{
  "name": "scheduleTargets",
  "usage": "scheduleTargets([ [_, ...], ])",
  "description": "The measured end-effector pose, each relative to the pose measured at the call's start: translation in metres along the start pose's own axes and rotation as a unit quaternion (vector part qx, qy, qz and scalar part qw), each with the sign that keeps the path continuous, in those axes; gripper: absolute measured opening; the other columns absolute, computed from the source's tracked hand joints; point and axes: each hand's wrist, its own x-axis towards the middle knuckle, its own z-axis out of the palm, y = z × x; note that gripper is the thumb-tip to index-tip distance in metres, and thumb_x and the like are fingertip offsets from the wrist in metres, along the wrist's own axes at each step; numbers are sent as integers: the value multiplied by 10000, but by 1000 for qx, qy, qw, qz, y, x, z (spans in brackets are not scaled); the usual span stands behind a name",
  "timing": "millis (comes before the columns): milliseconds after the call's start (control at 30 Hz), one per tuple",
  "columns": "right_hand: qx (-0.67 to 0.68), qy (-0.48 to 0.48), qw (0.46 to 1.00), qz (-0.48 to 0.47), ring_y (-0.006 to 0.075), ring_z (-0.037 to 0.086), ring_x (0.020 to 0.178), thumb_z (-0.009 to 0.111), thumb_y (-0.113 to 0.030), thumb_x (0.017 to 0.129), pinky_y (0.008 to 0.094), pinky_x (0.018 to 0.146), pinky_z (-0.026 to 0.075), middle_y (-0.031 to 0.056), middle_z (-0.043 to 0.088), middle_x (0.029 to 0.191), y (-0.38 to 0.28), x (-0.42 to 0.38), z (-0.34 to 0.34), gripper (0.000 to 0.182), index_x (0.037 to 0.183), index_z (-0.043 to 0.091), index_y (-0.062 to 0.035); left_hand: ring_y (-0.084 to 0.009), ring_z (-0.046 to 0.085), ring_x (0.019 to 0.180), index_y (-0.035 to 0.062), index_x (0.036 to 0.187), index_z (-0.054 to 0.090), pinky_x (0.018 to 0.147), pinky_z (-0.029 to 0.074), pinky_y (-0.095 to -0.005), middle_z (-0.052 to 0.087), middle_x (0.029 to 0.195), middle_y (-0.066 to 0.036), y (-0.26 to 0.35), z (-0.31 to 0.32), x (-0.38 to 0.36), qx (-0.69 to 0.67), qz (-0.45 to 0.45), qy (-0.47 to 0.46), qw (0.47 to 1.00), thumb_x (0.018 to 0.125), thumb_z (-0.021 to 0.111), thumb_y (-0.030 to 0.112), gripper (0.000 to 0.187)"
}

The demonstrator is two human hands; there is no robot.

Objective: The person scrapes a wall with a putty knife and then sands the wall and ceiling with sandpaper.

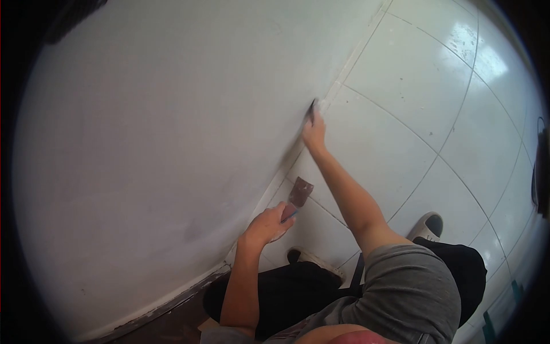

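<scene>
My left hand [268,225] is closed around the handle of a putty knife [301,192], whose wide, reddish-brown blade points up and away over the floor tiles. Farther forward, my right hand [314,133] reaches to the foot of the white wall [172,132]. Its fingers are wrapped round a thin dark tool [312,110], held against the wall just above the baseboard. The exact shape of this tool is hard to make out.
White floor tiles [384,137] with dark joints and small specks spread to the right of the wall. My shoes [429,226] stand on them. A dark object [541,166] is at the right edge. A brown strip [177,321] lies below the wall's near edge.
</scene>
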Motion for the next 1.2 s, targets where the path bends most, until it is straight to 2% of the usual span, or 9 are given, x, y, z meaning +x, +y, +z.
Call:
scheduleTargets([
  [267, 42, 14, 996, -71, 495, 614, 1194, 473, -2, 892, 496, 1038, 486, 352, 619, 1292, -46, 134, -57, 590, 1482, 487, 17, -398, 662, 1182, 12, 1320, 567, 1013, 509, -440, 692, 1263, -250, -19, -2, -10, -5, -18, 13, 1000, 1011, 635, 347, 461],
  [367, -90, -45, 995, 3, 467, 606, 1245, 446, 47, 842, 433, 1067, 472, 324, 624, 1324, -33, 123, -52, 731, 1567, 405, -35, -398, 662, 1181, 6, 1309, 569, 1011, 510, -443, 693, 1259, -251, -22, 1, -6, 0, -14, 8, 1000, 1011, 634, 349, 458],
  [467, -63, -34, 996, -54, 466, 583, 1285, 439, 62, 833, 415, 1081, 457, 323, 590, 1387, 7, 57, -28, 745, 1571, 384, -19, -400, 663, 1178, 0, 1297, 569, 1006, 511, -446, 693, 1254, -254, -22, -4, -2, -3, -5, 12, 1000, 1012, 634, 345, 452],
  [533, -87, -13, 982, -166, 507, 652, 1041, 472, 29, 835, 507, 940, 515, 357, 654, 1184, 38, -1, -9, 731, 1559, 374, 3, -402, 666, 1168, -4, 1290, 569, 999, 513, -448, 694, 1246, -256, -20, -5, -5, -8, -1, 21, 1000, 1011, 635, 338, 447],
  [667, -19, -94, 994, -47, 514, 659, 955, 459, 42, 862, 482, 862, 522, 369, 643, 1106, 8, -69, 1, 676, 1535, 398, 13, -404, 671, 1145, -10, 1287, 568, 985, 517, -449, 696, 1236, -255, -13, -9, -12, -10, -10, 38, 999, 1007, 643, 328, 445],
  [900, -14, -23, 999, -30, 441, 679, 875, 467, 23, 920, 463, 816, 519, 309, 667, 971, -4, -22, 3, 588, 1506, 423, 41, -400, 676, 1132, -2, 1292, 569, 977, 519, -449, 700, 1233, -247, -4, -14, -25, -11, -6, 54, 998, 1005, 648, 328, 444],
  [1000, 22, -27, 999, -13, 451, 681, 1043, 467, 18, 938, 450, 904, 518, 336, 662, 1171, -33, 11, -14, 570, 1507, 433, 41, -408, 671, 1133, 9, 1285, 570, 974, 520, -457, 702, 1220, -247, -2, -10, -24, 20, 7, 65, 998, 1007, 638, 341, 438],
  [1033, 14, 9, 996, -92, 465, 637, 1181, 461, 25, 946, 445, 988, 500, 350, 576, 1374, -26, 17, -6, 597, 1540, 400, 21, -410, 668, 1137, 12, 1284, 570, 976, 519, -461, 702, 1216, -246, 0, -12, -24, 31, 0, 56, 998, 1007, 635, 347, 439],
  [1200, -12, -77, 996, -52, 473, 570, 1295, 433, 65, 948, 444, 1036, 483, 349, 519, 1456, -45, -41, -3, 644, 1581, 324, 15, -419, 660, 1138, 24, 1288, 569, 978, 516, -481, 706, 1191, -241, 7, -11, -19, 56, 4, 29, 998, 999, 624, 367, 452],
])
